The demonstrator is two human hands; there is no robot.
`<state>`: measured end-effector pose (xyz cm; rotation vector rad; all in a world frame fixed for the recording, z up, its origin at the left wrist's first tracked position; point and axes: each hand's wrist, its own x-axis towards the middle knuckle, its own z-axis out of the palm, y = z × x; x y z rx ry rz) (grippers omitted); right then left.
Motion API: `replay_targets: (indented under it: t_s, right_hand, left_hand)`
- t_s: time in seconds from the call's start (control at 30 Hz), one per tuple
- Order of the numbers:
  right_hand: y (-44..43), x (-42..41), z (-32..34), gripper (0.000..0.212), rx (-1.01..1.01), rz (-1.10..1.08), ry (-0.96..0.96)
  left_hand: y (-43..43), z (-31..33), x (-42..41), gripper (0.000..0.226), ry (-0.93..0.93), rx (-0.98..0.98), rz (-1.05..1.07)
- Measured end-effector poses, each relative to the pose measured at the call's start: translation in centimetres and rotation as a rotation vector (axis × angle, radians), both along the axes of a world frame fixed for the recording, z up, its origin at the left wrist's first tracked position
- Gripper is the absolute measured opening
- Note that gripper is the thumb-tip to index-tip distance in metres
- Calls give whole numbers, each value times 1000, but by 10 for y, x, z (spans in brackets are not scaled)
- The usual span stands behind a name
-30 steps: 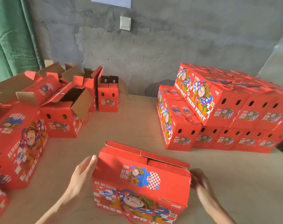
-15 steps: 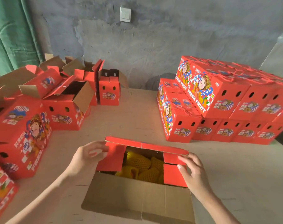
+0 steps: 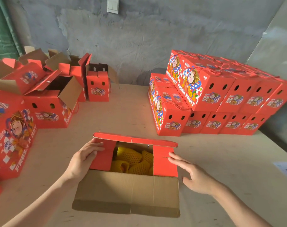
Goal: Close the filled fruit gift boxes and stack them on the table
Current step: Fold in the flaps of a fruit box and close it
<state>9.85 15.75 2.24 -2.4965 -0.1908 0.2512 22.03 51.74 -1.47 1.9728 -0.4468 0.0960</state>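
A red fruit gift box stands open in front of me, its brown near flap folded out toward me. Fruit in yellow foam nets fills it. The two red side flaps are folded inward over the fruit. My left hand presses flat on the left side flap. My right hand lies with fingers spread, its fingertips on the right side flap. The far flap stands partly raised. Closed boxes are stacked two layers high at the right.
Several open red boxes crowd the table's left and back left; a closed one stands at the near left. A grey wall runs behind the table. A sheet of paper lies at the right edge.
The near flap has swung open toward me, showing the fruit. Both hands moved from the box's ends onto the side flaps and pressed them down inward.
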Motion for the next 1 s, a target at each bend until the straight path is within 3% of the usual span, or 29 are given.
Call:
replay_targets:
  t_s: [0.13,0.3,0.4,0.53,0.6,0.63,0.7,0.77,0.87,1.0]
  right_hand:
    - [-9,7,8,89,-37,77,103]
    - [-14,19,12,71,103,62,144]
    - [-4,14,18,65,372,-21,175]
    - [16,18,12,87,473,-281,19]
    - [31,25,12,53,372,-353,-113]
    - [36,29,12,40,284,-374,-190]
    - [43,33,9,39,123,-382,-309]
    - [46,34,2,28,4,-387,-405]
    - [49,33,-9,16,-63,-408,-472]
    - [51,36,-14,17,-35,-462,-448]
  left_hand:
    - [2,0,-17,38,10,6,-2]
    - [11,7,-26,25,229,-204,-66]
    - [12,13,-21,50,285,-280,34]
    - [9,11,-21,64,385,-245,86]
    - [6,16,-22,55,417,-362,43]
    - [6,20,-22,48,379,-389,2]
    - [3,28,-20,43,318,-383,-4]
    - [-1,30,-17,42,205,-182,117]
    - [-14,23,-24,20,-58,196,251]
    - [-25,12,-31,14,-241,232,326]
